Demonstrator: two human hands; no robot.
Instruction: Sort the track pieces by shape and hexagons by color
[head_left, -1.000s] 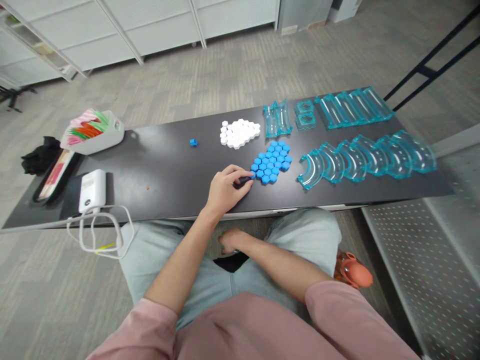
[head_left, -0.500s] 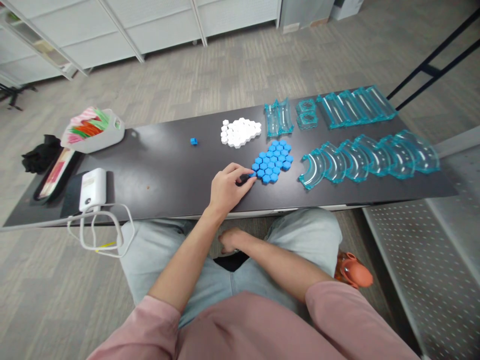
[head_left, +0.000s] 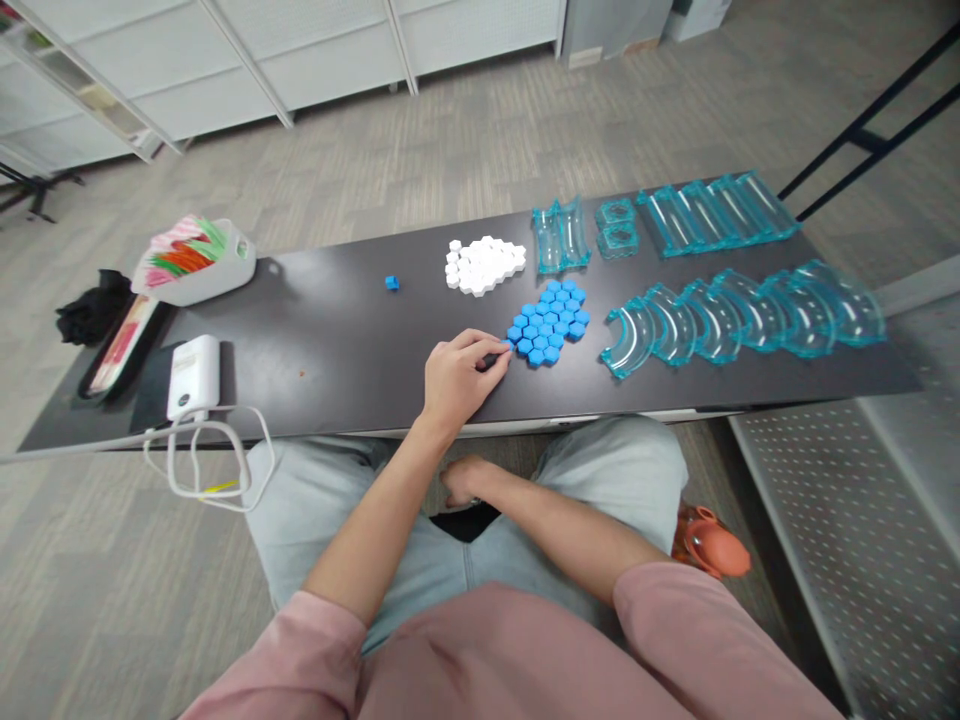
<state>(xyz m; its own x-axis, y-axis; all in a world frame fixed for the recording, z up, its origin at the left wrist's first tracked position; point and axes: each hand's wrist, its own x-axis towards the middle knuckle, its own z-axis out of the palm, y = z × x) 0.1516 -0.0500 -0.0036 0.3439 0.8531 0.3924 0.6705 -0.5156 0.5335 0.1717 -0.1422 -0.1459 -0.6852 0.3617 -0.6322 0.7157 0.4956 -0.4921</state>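
My left hand (head_left: pixel 461 375) rests on the dark table with thumb and fingertips pinched on a blue hexagonal piece (head_left: pixel 508 345). That piece is at the left edge of a flat cluster of blue hexagonal pieces (head_left: pixel 550 322) lying side by side, and it appears to touch them. One more blue piece (head_left: pixel 391 283) lies alone farther left. Behind the blue cluster is a group of white hexagonal pieces (head_left: pixel 484 266). My right hand (head_left: pixel 463 480) hangs between my knees, below the table edge; its fingers are mostly hidden and I see nothing held there.
Curved clear teal track pieces (head_left: pixel 712 320) line the table's right side, with straight ones (head_left: pixel 720 215) behind. Two small teal pieces (head_left: pixel 617 228) stand nearby. At left are a white basket (head_left: pixel 202 285) of coloured strips, a black tray (head_left: pixel 112 370) and a white device (head_left: pixel 193 375) with a cable.
The whole view has shifted slightly. My left hand keeps its pinch at the cluster's left edge, and the blue piece seems to sit closer against its neighbours. The right hand has not moved.
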